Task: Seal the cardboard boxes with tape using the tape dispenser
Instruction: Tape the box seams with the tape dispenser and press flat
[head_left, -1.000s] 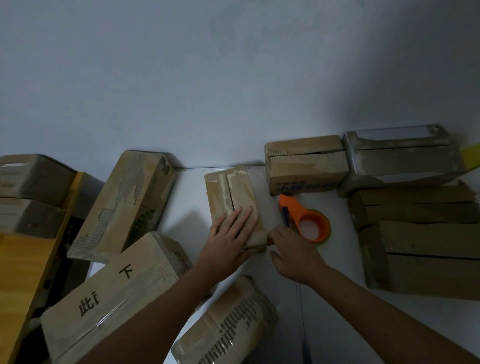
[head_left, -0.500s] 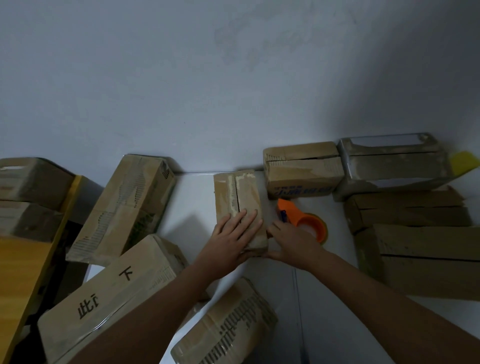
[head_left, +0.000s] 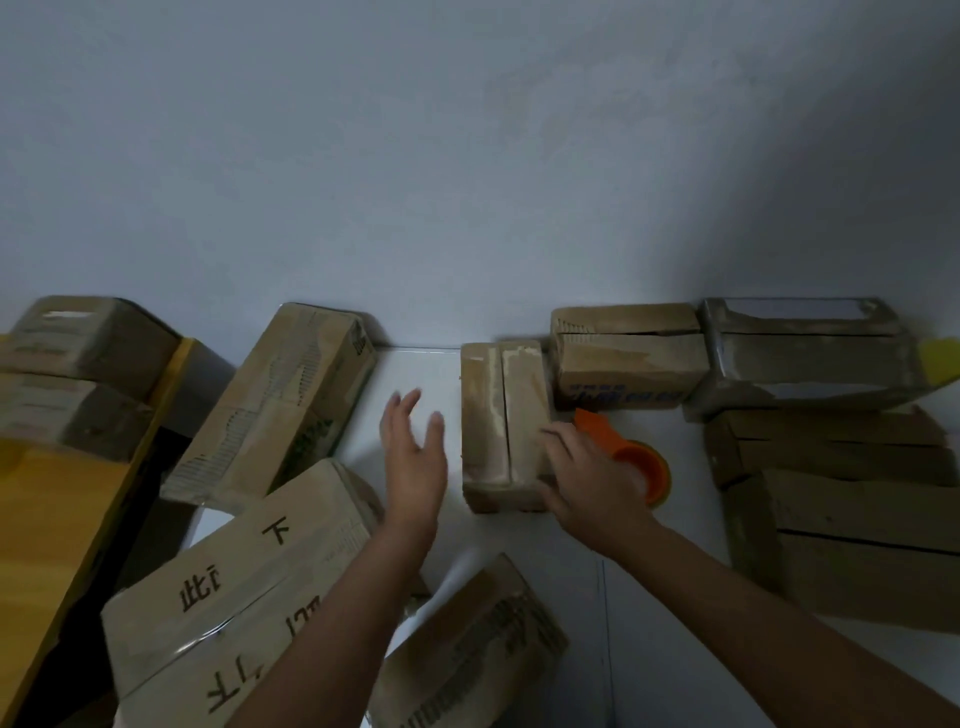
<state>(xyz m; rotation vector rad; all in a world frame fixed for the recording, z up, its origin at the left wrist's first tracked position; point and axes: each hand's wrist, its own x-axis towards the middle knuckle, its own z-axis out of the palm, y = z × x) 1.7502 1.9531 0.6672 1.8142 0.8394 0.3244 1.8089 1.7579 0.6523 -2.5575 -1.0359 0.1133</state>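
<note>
A small cardboard box lies on the white table, its two top flaps meeting in a centre seam. My left hand hovers just left of the box with fingers spread, touching nothing. My right hand rests against the box's right side near its front corner, fingers extended along the flap. The orange tape dispenser with its roll lies on the table right behind my right hand, partly hidden by it.
Cardboard boxes ring the work area: two leaning at the left, one at the front, two at the back right, a stack at the right. A yellow board lies far left.
My left hand has lifted off the box top and moved left, fingers spread. My right hand has slid forward along the box's right side. The box shifted slightly.
</note>
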